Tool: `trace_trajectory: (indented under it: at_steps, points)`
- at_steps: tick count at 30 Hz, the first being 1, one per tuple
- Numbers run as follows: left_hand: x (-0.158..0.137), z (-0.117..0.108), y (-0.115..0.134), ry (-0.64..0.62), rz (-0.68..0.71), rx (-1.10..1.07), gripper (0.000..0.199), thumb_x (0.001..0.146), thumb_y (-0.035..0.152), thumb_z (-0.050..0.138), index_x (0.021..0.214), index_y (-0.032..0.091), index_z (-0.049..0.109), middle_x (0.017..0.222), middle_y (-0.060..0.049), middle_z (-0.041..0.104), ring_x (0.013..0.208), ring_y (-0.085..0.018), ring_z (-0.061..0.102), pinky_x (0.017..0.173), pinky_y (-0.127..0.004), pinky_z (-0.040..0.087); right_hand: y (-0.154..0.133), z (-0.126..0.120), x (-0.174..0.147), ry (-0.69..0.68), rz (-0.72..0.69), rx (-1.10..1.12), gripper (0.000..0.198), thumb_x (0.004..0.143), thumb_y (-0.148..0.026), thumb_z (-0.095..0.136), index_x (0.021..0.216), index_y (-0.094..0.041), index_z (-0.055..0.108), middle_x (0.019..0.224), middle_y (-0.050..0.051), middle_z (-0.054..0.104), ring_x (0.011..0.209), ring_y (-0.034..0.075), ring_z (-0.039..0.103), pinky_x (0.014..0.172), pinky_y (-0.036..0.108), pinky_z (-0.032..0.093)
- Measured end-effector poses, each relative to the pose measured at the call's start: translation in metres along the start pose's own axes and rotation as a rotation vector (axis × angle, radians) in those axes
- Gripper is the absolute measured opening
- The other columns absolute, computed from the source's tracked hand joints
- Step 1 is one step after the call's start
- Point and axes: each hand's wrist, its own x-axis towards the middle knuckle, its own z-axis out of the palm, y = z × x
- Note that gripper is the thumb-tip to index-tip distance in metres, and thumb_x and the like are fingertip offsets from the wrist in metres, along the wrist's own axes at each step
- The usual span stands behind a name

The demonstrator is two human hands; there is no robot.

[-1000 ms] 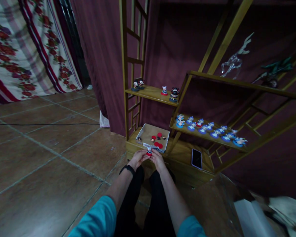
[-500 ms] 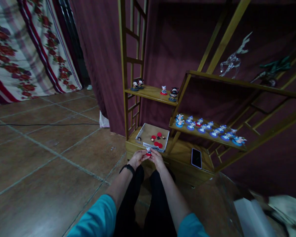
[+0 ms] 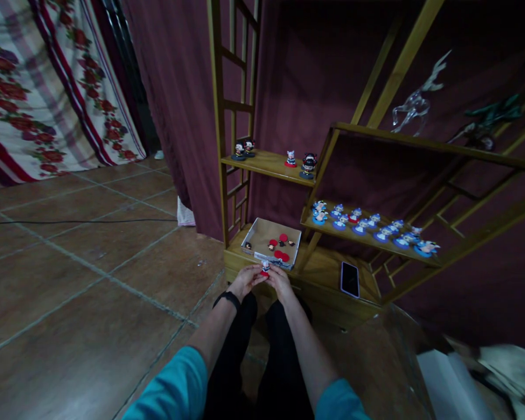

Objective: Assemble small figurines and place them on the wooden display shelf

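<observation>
Between both hands, just in front of the box, is a small white-topped figurine [image 3: 265, 266] standing upright on a red base. My left hand [image 3: 246, 280] grips it from the left and my right hand [image 3: 280, 281] from the right, fingers closed at its base. Beyond them a shallow cardboard box [image 3: 262, 230] holds several red discs [image 3: 281, 255] and small dark-haired figurine pieces [image 3: 271, 247]. A similar white figurine [image 3: 291, 158] on a red base stands on the upper left shelf [image 3: 266, 163], between dark-haired figurines [image 3: 308, 165] on dark bases.
Several blue-and-white figurines [image 3: 362, 225] line the lower right shelf. A phone [image 3: 349, 279] lies on the cabinet top at right. Above, a clear deer figure [image 3: 413, 111] and a dark green ornament [image 3: 485, 125] stand on the top shelf. A cable [image 3: 79, 221] crosses the tiled floor.
The view has shifted very slightly. Both hands keep hold of the figurine in nearly the same place; nothing else has visibly moved.
</observation>
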Motion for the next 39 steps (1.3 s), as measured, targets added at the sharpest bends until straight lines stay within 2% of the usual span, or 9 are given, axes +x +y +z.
trace_trajectory:
  at_steps: [9, 16, 23, 26, 31, 39]
  points:
    - [-0.005, 0.002, 0.002, -0.012, 0.01, 0.027, 0.009, 0.073, 0.004, 0.059, 0.082, 0.007, 0.06, 0.069, -0.01, 0.067, 0.058, -0.015, 0.065, 0.063, -0.027, 0.056, -0.005, 0.003, -0.004, -0.006, -0.015, -0.019, 0.041, 0.055, -0.032, 0.073, 0.093, -0.019, 0.066, 0.088, 0.005, 0.071, 0.079, 0.021, 0.066, 0.078, 0.039, 0.051]
    - [-0.006, 0.003, 0.005, -0.004, 0.012, -0.036, 0.009, 0.076, 0.008, 0.058, 0.084, 0.007, 0.059, 0.073, -0.011, 0.067, 0.063, -0.015, 0.066, 0.065, -0.025, 0.056, -0.005, 0.001, -0.004, -0.046, 0.019, 0.09, 0.041, 0.061, -0.034, 0.07, 0.1, -0.021, 0.063, 0.098, 0.007, 0.069, 0.092, 0.023, 0.064, 0.082, 0.041, 0.049]
    - [-0.012, 0.004, 0.006, -0.055, 0.026, -0.021, 0.011, 0.076, 0.006, 0.057, 0.087, 0.008, 0.059, 0.075, -0.011, 0.068, 0.065, -0.015, 0.066, 0.068, -0.027, 0.055, -0.005, 0.0, -0.007, -0.053, 0.015, 0.076, 0.035, 0.064, -0.028, 0.067, 0.099, -0.021, 0.063, 0.097, 0.007, 0.069, 0.092, 0.022, 0.064, 0.084, 0.04, 0.047]
    - [-0.014, 0.005, 0.006, -0.049, 0.065, -0.015, 0.014, 0.074, 0.007, 0.06, 0.088, 0.009, 0.059, 0.075, -0.009, 0.068, 0.066, -0.015, 0.066, 0.068, -0.027, 0.055, -0.005, -0.001, -0.008, -0.06, -0.019, 0.069, 0.037, 0.064, -0.028, 0.066, 0.101, -0.022, 0.063, 0.098, 0.006, 0.069, 0.09, 0.021, 0.064, 0.085, 0.04, 0.047]
    - [-0.015, 0.005, 0.006, -0.034, 0.123, -0.036, 0.023, 0.071, 0.006, 0.064, 0.093, 0.011, 0.06, 0.082, -0.009, 0.069, 0.07, -0.014, 0.066, 0.07, -0.025, 0.054, -0.006, 0.0, -0.01, -0.125, -0.101, 0.101, 0.044, 0.063, -0.029, 0.068, 0.107, -0.023, 0.061, 0.115, 0.006, 0.061, 0.102, 0.022, 0.059, 0.088, 0.038, 0.045]
    - [-0.018, 0.006, 0.009, -0.062, 0.152, -0.032, 0.025, 0.068, 0.009, 0.068, 0.092, 0.012, 0.063, 0.084, -0.008, 0.069, 0.076, -0.014, 0.065, 0.075, -0.025, 0.051, -0.01, 0.0, -0.007, -0.101, -0.089, 0.126, 0.048, 0.057, -0.026, 0.073, 0.104, -0.021, 0.063, 0.118, 0.008, 0.06, 0.107, 0.024, 0.055, 0.091, 0.039, 0.043]
